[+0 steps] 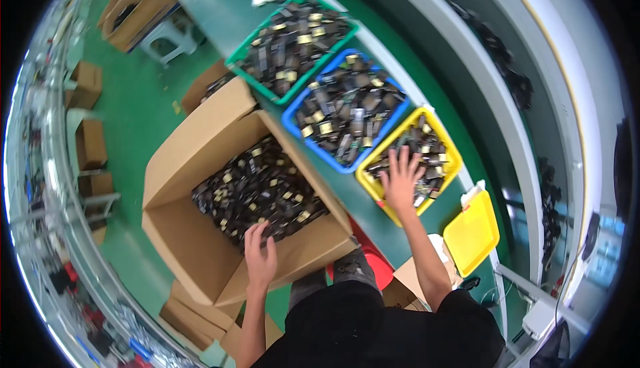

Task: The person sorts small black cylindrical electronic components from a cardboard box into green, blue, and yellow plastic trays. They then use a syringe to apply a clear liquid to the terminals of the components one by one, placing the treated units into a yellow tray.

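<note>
Centre right: your right hand [402, 188], fingers wide, over yellow bin [456, 163]; lower centre: left hand [260, 258], fingers slightly parted, over carton [183, 235].

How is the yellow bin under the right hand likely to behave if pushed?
The yellow bin would probably slide rather than tip, as it looks broad and shallow on the green table. It may feel heavy for its size, being well filled with dark parts. Those lie loosely jumbled, so a sharp shove could shift them.
</note>
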Demonstrator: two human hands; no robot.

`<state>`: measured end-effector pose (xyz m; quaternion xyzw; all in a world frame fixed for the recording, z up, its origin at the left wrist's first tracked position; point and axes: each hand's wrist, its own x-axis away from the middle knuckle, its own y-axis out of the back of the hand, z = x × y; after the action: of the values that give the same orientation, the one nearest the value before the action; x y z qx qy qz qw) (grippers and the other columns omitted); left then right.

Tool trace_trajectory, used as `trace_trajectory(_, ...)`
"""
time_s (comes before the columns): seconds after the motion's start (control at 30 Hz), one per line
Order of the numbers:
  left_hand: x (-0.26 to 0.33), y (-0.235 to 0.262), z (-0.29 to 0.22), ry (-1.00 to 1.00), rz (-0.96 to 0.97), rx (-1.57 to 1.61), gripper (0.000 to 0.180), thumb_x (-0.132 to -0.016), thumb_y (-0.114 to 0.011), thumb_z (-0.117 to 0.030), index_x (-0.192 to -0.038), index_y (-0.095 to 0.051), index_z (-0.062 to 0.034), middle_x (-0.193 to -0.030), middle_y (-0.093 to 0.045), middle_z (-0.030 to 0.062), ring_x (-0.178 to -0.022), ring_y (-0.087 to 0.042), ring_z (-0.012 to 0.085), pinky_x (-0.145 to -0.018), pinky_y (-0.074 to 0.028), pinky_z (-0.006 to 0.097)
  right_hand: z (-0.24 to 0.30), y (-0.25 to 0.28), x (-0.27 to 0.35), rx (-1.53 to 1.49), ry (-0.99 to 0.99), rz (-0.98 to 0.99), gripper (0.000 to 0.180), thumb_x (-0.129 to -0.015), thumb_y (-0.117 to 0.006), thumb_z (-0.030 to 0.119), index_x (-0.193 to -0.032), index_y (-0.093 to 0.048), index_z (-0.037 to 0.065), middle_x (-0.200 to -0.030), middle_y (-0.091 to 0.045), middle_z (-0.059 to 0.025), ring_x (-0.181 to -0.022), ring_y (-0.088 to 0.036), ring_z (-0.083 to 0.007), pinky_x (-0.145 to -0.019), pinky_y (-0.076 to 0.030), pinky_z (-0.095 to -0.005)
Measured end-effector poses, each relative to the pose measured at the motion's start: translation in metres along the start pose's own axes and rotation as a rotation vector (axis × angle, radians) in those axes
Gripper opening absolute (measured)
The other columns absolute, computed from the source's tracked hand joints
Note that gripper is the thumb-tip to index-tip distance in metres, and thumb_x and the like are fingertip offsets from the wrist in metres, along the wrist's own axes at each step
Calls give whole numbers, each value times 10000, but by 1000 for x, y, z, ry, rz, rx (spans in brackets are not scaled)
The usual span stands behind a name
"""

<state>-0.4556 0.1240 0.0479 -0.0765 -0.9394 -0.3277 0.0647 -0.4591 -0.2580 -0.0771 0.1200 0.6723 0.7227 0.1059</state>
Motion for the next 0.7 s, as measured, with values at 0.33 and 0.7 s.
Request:
trace_trajectory(0.33, 8, 31, 296, 618, -339, 175, 530, -884, -640, -258, -1350, -504, -44, -1277, -539, 223, -1188, -525, 364, -1002, -419, 407, 182, 124, 10, -790, 163, -215, 227, -891, -606, 4, -1118, -603, 1, -1066, -613, -142, -840, -623, -231, -758, -510, -320)
trace_trajectory(0.7, -141, -3, 405, 892, -597, -49, 1108, -744, -664, -675, -1455, -280, 84, -1475, -357, 282, -1360, -354, 436, -1136, -283, 484, 360, -213, -78, -556, 137, 340, 721, -929, -512, 533, -1446, -392, 45, -1437, -391, -318, -1315, -405, -467, -1093, -359, -456)
